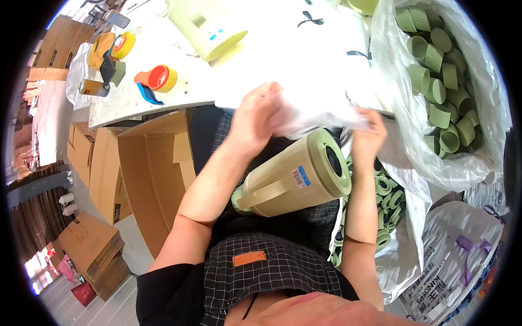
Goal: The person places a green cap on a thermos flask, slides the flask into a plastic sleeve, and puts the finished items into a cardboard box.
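Observation:
A thin, translucent white plastic bag (pixel 310 117) is stretched between my two hands, just past the table's near edge. My left hand (pixel 260 115) grips its left end, slightly smeared by motion. At the other end, the fingers of my right hand (pixel 371 129) pinch the plastic. Below, between my forearms, a green thermos jug (pixel 285 179) lies tilted on my lap. Its dark round opening faces right, and its handle and a blue-and-white barcode label face up. Neither hand grips the jug.
A second green jug (pixel 204 27) lies on the white table (pixel 185 89), with tape dispensers (pixel 159 79) to its left. An open cardboard box (pixel 149 174) stands left of me. At right are a clear sack of green cups (pixel 448 81) and a sack of green rings (pixel 387 204).

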A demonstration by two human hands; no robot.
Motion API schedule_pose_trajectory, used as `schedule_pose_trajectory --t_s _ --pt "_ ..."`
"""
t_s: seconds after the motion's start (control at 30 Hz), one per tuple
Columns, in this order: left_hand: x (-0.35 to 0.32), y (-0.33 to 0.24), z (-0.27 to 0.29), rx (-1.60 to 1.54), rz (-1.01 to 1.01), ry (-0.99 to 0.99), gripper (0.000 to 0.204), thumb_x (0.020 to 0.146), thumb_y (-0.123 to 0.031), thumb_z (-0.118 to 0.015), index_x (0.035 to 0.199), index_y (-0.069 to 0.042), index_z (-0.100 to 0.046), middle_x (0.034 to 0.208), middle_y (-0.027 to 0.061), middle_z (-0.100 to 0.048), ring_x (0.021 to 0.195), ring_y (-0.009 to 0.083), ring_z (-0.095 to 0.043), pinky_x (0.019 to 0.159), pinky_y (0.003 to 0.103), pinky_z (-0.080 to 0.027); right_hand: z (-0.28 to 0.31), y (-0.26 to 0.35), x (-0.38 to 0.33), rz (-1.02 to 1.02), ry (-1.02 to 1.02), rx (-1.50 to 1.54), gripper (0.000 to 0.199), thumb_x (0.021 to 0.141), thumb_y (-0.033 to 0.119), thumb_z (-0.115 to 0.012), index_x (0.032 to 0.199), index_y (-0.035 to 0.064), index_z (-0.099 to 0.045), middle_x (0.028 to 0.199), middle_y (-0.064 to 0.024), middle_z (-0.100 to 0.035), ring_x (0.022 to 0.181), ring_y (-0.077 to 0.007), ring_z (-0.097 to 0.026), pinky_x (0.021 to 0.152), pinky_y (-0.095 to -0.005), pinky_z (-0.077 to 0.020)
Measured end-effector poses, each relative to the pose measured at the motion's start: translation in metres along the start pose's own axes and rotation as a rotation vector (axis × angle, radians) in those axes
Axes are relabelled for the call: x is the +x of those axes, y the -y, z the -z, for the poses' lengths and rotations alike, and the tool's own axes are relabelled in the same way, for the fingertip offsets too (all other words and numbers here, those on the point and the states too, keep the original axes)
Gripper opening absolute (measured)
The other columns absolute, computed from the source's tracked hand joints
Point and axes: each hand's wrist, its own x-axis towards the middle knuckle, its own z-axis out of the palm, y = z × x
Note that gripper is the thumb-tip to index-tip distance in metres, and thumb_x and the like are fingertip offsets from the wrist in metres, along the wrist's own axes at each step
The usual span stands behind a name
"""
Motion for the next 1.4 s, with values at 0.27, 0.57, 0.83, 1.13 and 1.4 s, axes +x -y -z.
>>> schedule_pose_trajectory --t_s 0.27,0.57,0.83,1.13,1.4 --pt "-0.018 0.0 0.004 0.939 -0.119 -0.289 0.021 0.08 0.005 -0.064 0.1 -0.002 -0.059 0.075 0.0055 -0.051 0.071 0.0134 -0.048 0.064 0.028 -0.044 -0.016 -0.001 -0.093 -0.029 -0.541 0.072 0.026 0.099 0.025 -0.053 0.102 -0.0007 -0.052 0.082 -0.0036 -0.051 0.07 -0.0142 -0.048 0.066 -0.0294 -0.0451" --pt "-0.224 0.04 0.039 1.372 -0.351 -0.449 0.059 0.074 -0.012 -0.075 0.126 0.002 -0.05 0.095 0.0186 -0.057 0.081 0.0376 -0.06 0.074 0.045 -0.051 -0.052 0.035 -0.207 -0.114 0.868 -0.178 0.069 0.081 0.015 -0.074 0.134 -0.0036 -0.034 0.125 -0.0294 -0.05 0.116 -0.0463 -0.052 0.096 -0.0445 -0.0465" --pt "-0.321 -0.054 0.072 1.399 -0.321 -1.192 0.047 0.096 -0.016 -0.054 0.14 -0.003 -0.045 0.125 0.0172 -0.057 0.102 0.0271 -0.064 0.083 0.039 -0.055 -0.176 0.144 -0.176 -0.147 1.654 0.288 0.062 0.087 0.009 -0.071 0.139 -0.0005 -0.038 0.124 -0.018 -0.06 0.11 -0.0268 -0.063 0.095 -0.0375 -0.05" --pt "-0.491 0.297 0.306 1.042 1.25 -0.484 0.042 0.095 -0.027 -0.052 0.135 -0.013 -0.055 0.128 0.022 -0.06 0.116 0.0359 -0.06 0.097 0.046 -0.047 -0.184 0.12 -0.133 -0.162 1.07 0.169 0.039 0.092 -0.003 -0.058 0.13 0.0019 -0.051 0.114 -0.0101 -0.065 0.099 -0.0165 -0.063 0.093 -0.0323 -0.0505" --pt "-0.531 0.373 0.256 0.845 1.435 -0.341 0.089 0.08 -0.038 -0.069 0.153 -0.015 -0.025 0.151 0.0263 -0.033 0.138 0.0418 -0.035 0.114 0.045 -0.032 -0.254 0.136 -0.058 -0.012 0.644 -0.08 0.047 0.091 0.009 -0.066 0.129 -0.0078 -0.046 0.122 -0.0163 -0.06 0.111 -0.0229 -0.059 0.096 -0.0337 -0.0469"
